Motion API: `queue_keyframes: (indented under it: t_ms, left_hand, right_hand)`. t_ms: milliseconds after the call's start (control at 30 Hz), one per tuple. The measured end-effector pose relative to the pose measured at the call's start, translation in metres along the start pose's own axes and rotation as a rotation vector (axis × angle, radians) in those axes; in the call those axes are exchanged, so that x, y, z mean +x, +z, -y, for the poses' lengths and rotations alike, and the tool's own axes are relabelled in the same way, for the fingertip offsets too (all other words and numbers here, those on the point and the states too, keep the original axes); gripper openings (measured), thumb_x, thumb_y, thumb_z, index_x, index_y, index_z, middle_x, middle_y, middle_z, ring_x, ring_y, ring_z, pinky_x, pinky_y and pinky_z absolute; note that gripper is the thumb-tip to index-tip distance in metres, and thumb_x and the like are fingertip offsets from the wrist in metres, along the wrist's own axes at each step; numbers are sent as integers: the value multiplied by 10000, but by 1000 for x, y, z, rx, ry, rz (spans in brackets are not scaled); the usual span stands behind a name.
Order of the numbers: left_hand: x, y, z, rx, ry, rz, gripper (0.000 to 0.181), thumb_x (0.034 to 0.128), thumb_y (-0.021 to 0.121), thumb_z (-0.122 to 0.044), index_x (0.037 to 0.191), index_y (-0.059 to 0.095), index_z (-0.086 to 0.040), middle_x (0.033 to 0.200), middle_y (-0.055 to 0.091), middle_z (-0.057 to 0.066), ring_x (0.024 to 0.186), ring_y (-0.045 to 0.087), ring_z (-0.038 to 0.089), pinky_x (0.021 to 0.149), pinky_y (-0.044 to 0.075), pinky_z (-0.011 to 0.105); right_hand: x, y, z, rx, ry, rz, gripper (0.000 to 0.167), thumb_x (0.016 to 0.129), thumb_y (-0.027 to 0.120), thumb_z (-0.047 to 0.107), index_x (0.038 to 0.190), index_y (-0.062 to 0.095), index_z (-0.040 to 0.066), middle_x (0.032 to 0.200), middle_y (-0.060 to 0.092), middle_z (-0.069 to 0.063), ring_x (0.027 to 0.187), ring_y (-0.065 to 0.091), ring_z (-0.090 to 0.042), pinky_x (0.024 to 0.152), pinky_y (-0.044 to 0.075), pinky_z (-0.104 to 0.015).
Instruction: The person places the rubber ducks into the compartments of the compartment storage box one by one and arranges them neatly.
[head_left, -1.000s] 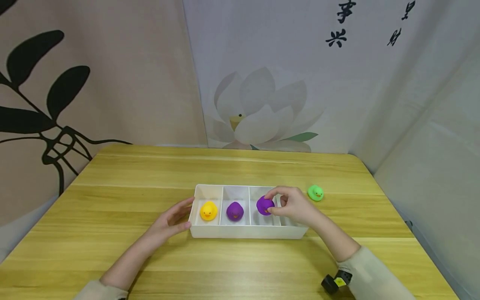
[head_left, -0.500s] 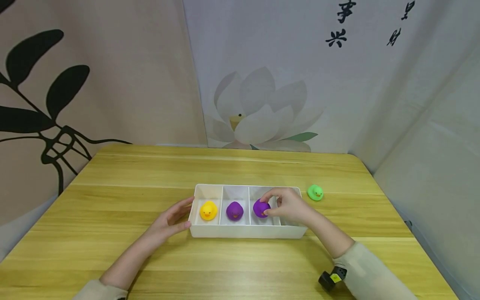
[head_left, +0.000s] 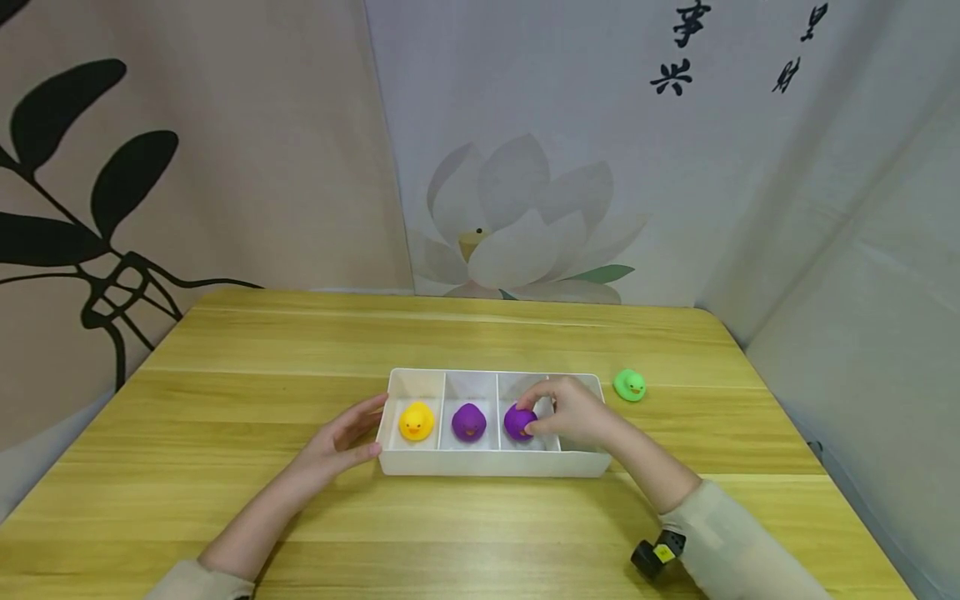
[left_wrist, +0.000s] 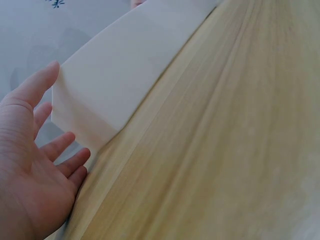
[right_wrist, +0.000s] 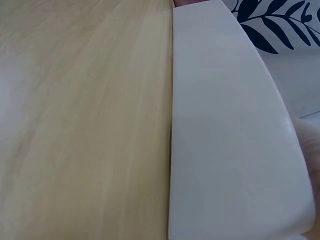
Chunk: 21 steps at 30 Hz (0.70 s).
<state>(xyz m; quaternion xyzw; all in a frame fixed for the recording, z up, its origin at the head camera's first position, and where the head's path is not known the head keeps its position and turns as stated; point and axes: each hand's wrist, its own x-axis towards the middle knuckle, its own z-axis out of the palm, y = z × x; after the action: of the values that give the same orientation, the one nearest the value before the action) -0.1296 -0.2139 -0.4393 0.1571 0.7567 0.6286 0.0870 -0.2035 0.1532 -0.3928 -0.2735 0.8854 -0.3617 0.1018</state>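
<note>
A white divided box (head_left: 495, 464) stands on the table with its compartments in a row. My right hand (head_left: 576, 414) pinches a purple rubber duck (head_left: 516, 422) between thumb and fingers, low inside the third compartment from the left. Its fingertips partly cover the duck. Another purple rubber duck (head_left: 469, 423) sits in the second compartment, and a yellow rubber duck (head_left: 416, 422) in the leftmost one. My left hand (head_left: 337, 443) rests against the box's left end; in the left wrist view the thumb (left_wrist: 42, 82) touches the corner and the fingers are loosely spread.
On the wooden table (head_left: 300, 533), a green rubber duck (head_left: 629, 385) sits just past the box's back right corner. A printed cloth curtain (head_left: 517, 150) hangs behind the table, and another curtain runs along the right side.
The right hand has moved the purple duck slightly left and down within the third compartment. My left hand and the other ducks have stayed in place.
</note>
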Motion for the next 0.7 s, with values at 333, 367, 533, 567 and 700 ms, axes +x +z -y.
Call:
queue_keyframes:
  t_ms: [333, 367, 533, 567, 700]
  left_hand:
    - [0, 0, 0, -1, 7, -1, 634, 927, 622, -120, 1491, 334, -146, 1465, 374, 195, 1341, 299, 427, 1021, 286, 613]
    - [0, 0, 0, -2, 6, -1, 635, 926, 623, -121, 1491, 334, -146, 1466, 373, 193, 1341, 299, 425, 1021, 287, 611]
    - [0, 0, 0, -9, 0, 1, 632, 929, 617, -110, 1492, 333, -148, 1472, 367, 188, 1344, 297, 420, 1017, 300, 606]
    - [1, 0, 0, -10, 0, 1, 631, 929, 615, -108, 1492, 333, -149, 1473, 365, 189, 1344, 297, 420, 1017, 300, 607]
    - [1, 0, 0, -5, 3, 7, 629, 932, 611, -104, 1493, 326, -132, 1474, 359, 201, 1343, 292, 429, 1017, 298, 608]
  right_hand:
    - [4, -1, 7, -63, 52, 24, 228, 719, 826, 99, 918, 729, 153, 936, 677, 86, 1004, 570, -192, 918, 420, -471]
    - [4, -1, 7, -66, 61, 26, 228, 717, 827, 98, 914, 728, 159, 937, 676, 87, 1009, 573, -194, 924, 420, -473]
    - [3, -1, 8, -96, 86, 30, 235, 715, 831, 108, 912, 724, 181, 942, 673, 97, 1026, 574, -193, 934, 423, -463]
    - [3, -1, 9, -103, 84, 30, 235, 716, 831, 117, 914, 723, 184, 942, 672, 101, 1027, 574, -190, 934, 425, -461]
    - [1, -2, 8, -114, 54, 22, 230, 729, 829, 144, 931, 723, 179, 948, 670, 105, 1011, 572, -181, 902, 438, -441]
